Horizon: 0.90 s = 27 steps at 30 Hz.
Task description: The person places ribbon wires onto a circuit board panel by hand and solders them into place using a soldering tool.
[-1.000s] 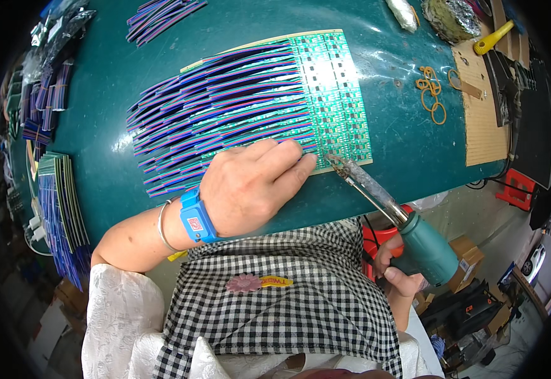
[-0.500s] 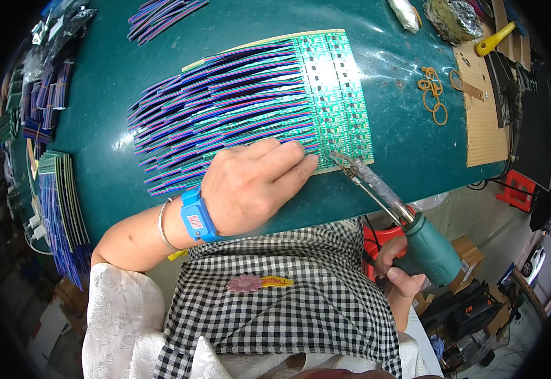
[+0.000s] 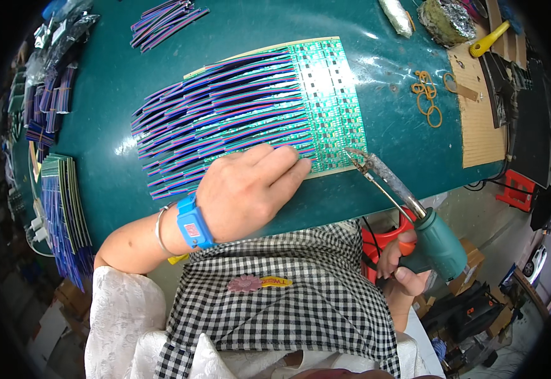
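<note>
On the green desk [image 3: 389, 114], the left hand [image 3: 247, 189] lies flat, fingers spread, pressing down one thin green circuit panel [image 3: 329, 101] and its row of limp purple ribbon wires [image 3: 218, 120]. The panel looks light, bendy and fragile, best held flat near the work. The right hand [image 3: 398, 262] grips one teal-handled soldering iron [image 3: 408, 205], rigid and surely hot at the tip, which touches the panel's near edge.

Left hand [image 3: 247, 192] flat on striped ribbon wires [image 3: 218, 123] at green circuit panel [image 3: 329, 101] on teal bench [image 3: 389, 183], right hand [image 3: 396, 259] gripping teal soldering iron [image 3: 439, 243], tip at the panel's lower right corner.
</note>
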Available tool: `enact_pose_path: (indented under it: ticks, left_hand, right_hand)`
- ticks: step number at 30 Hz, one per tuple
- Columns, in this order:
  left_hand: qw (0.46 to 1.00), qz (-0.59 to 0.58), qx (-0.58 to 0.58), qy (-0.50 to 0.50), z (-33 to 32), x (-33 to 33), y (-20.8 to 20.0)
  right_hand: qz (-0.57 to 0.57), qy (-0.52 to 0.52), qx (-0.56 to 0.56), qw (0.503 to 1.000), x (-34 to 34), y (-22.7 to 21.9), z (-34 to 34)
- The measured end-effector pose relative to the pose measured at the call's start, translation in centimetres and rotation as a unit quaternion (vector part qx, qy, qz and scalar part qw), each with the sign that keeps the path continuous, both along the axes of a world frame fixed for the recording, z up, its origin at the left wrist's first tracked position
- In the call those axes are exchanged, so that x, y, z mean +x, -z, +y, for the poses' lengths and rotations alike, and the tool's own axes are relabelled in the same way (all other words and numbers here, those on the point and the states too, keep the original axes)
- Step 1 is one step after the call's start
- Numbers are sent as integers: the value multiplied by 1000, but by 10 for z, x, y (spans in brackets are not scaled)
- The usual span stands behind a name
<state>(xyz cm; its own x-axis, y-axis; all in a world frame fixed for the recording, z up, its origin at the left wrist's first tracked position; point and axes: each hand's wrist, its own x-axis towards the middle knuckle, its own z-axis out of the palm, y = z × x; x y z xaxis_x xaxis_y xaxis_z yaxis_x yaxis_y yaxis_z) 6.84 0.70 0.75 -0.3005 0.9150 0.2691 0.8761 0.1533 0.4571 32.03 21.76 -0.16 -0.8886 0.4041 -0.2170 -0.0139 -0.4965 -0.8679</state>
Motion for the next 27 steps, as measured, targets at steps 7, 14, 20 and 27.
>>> enact_pose_path:
  ticks: [7, 14, 20, 27]
  left_hand:
    - [989, -95, -86, -79, -44, -18, -41]
    - [944, 121, 19, -305, -87, -128, -10]
    - [946, 162, 33, -278, -75, -202, 38]
    - [972, 72, -109, -197, -67, -167, 27]
  right_hand:
    - [45, 9, -12, 999, 1, 4, 9]
    - [74, -53, -9, 996, 1, 13, 19]
    - [65, -51, -2, 997, -7, 7, 17]
    - [67, -29, 8, 997, -6, 10, 12]
